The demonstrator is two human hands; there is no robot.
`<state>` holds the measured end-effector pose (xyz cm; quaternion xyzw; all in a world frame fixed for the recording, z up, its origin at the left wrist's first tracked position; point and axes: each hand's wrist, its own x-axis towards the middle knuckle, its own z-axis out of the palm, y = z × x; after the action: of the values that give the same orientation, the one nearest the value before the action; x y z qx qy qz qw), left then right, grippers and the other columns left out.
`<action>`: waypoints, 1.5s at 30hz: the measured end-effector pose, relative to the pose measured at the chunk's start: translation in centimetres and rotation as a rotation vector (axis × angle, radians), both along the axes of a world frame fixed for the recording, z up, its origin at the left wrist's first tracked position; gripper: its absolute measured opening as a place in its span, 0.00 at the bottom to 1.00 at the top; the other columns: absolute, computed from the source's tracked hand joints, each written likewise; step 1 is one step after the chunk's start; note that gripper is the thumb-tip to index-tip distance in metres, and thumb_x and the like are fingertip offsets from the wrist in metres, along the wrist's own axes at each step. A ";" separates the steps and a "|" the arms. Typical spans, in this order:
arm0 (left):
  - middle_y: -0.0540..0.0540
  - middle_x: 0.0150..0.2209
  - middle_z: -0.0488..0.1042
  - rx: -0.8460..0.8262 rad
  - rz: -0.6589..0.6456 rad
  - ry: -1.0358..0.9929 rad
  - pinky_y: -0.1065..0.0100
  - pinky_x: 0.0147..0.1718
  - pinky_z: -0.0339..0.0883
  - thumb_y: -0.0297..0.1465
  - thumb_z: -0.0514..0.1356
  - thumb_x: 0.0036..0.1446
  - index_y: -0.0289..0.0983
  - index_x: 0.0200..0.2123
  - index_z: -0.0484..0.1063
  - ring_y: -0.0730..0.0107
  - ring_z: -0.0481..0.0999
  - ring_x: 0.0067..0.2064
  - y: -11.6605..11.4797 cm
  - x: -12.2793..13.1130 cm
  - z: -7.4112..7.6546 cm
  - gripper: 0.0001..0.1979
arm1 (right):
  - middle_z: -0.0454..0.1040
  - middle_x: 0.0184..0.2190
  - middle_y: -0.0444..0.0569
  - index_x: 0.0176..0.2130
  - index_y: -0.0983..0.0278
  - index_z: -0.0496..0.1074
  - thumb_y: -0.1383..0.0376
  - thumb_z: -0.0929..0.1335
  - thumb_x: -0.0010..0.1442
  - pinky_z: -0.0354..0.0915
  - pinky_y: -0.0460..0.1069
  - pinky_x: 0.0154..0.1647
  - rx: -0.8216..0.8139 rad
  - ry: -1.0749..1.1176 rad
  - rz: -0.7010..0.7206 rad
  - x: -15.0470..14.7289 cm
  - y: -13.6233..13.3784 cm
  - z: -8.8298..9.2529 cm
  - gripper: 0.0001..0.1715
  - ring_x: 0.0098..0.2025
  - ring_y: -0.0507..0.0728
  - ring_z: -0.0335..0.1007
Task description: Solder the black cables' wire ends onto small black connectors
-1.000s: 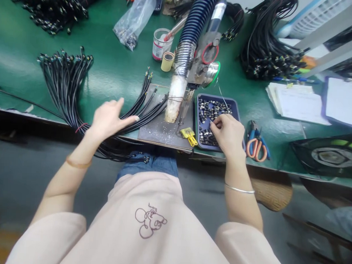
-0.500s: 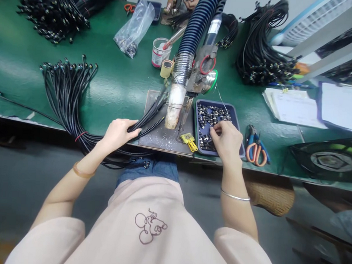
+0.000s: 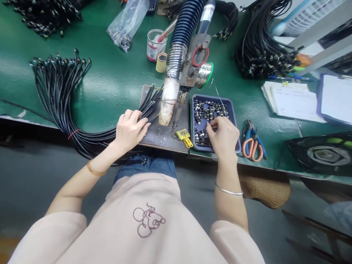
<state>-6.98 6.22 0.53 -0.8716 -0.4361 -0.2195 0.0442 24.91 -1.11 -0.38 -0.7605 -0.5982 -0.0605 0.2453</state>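
My left hand (image 3: 131, 130) lies over a bundle of black cables (image 3: 92, 138), fingers curled round some of them. The cable ends reach past my fingers onto a grey board (image 3: 160, 141). My right hand (image 3: 224, 135) is over the front right part of a blue tray (image 3: 233, 111), thumb and forefinger pinched together. Small black connectors (image 3: 204, 111) with metal ends fill much of this tray. Whatever sits between the right fingertips is too small to make out. Between my hands stands a soldering stand (image 3: 192, 67) with a solder spool (image 3: 205, 74).
A ribbed extraction hose (image 3: 182, 36) comes down over the board. Yellow clips (image 3: 185, 138) lie left of the tray, orange-handled pliers (image 3: 253, 144) to its right. Behind are a plastic cup (image 3: 154, 46), a clear bag (image 3: 128, 22), papers (image 3: 289, 99) and more cable bundles (image 3: 262, 46).
My left hand has slid right and forward along the cables, its fingers now draped over them from above. My right hand stays at the tray, still pinched. The whole view has shifted slightly.
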 end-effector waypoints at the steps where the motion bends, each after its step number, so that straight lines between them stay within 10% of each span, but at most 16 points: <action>1: 0.35 0.41 0.77 -0.021 -0.023 0.018 0.56 0.38 0.66 0.35 0.58 0.67 0.37 0.37 0.82 0.50 0.73 0.44 0.0 0.4 0.0 0.13 | 0.71 0.29 0.48 0.26 0.57 0.60 0.65 0.67 0.57 0.59 0.52 0.33 -0.006 0.000 0.004 0.0 0.0 0.0 0.11 0.32 0.59 0.68; 16: 0.37 0.37 0.81 -0.212 -0.274 -0.189 0.55 0.42 0.74 0.32 0.55 0.71 0.36 0.46 0.83 0.57 0.76 0.40 -4.1 0.0 -0.8 0.16 | 0.73 0.29 0.46 0.29 0.57 0.65 0.59 0.68 0.62 0.69 0.52 0.27 0.265 0.257 -0.044 -1.1 -1.3 1.9 0.12 0.27 0.56 0.70; 24: 0.41 0.28 0.85 -1.309 -0.922 -0.472 0.72 0.24 0.70 0.32 0.67 0.60 0.38 0.38 0.87 0.69 0.80 0.24 -4.7 0.9 2.8 0.07 | 0.76 0.31 0.42 0.28 0.61 0.69 0.56 0.78 0.56 0.77 0.48 0.25 0.365 0.853 0.202 -6.2 -5.1 5.8 0.18 0.22 0.50 0.75; 27: 0.44 0.20 0.79 -1.601 -0.735 -0.646 0.75 0.13 0.54 0.40 0.70 0.56 0.34 0.34 0.85 0.78 0.64 0.14 -4.4 1.7 3.1 0.14 | 0.79 0.35 0.44 0.30 0.60 0.73 0.63 0.76 0.60 0.80 0.50 0.32 0.419 0.702 0.179 -8.7 -6.3 5.8 0.10 0.33 0.55 0.82; 32: 0.49 0.20 0.77 -1.535 -0.230 -1.161 0.77 0.13 0.43 0.47 0.74 0.48 0.33 0.32 0.74 0.85 0.56 0.13 -5.4 3.1 0.9 0.23 | 0.83 0.37 0.45 0.36 0.57 0.77 0.69 0.74 0.62 0.81 0.53 0.40 0.517 0.433 0.216 -11.7 -6.4 3.6 0.06 0.40 0.57 0.83; 45: 0.50 0.23 0.77 -1.300 -0.224 -1.129 0.74 0.26 0.66 0.42 0.71 0.53 0.35 0.36 0.72 0.77 0.74 0.24 -6.0 4.6 0.5 0.17 | 0.83 0.41 0.49 0.35 0.59 0.74 0.66 0.71 0.65 0.79 0.52 0.39 0.417 0.681 0.213 -12.9 -6.0 1.7 0.04 0.42 0.57 0.83</action>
<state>-2.36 0.17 0.99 -0.5225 -0.3435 -0.3292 -0.7075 12.02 -7.06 1.32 -0.6049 -0.5332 0.1003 0.5828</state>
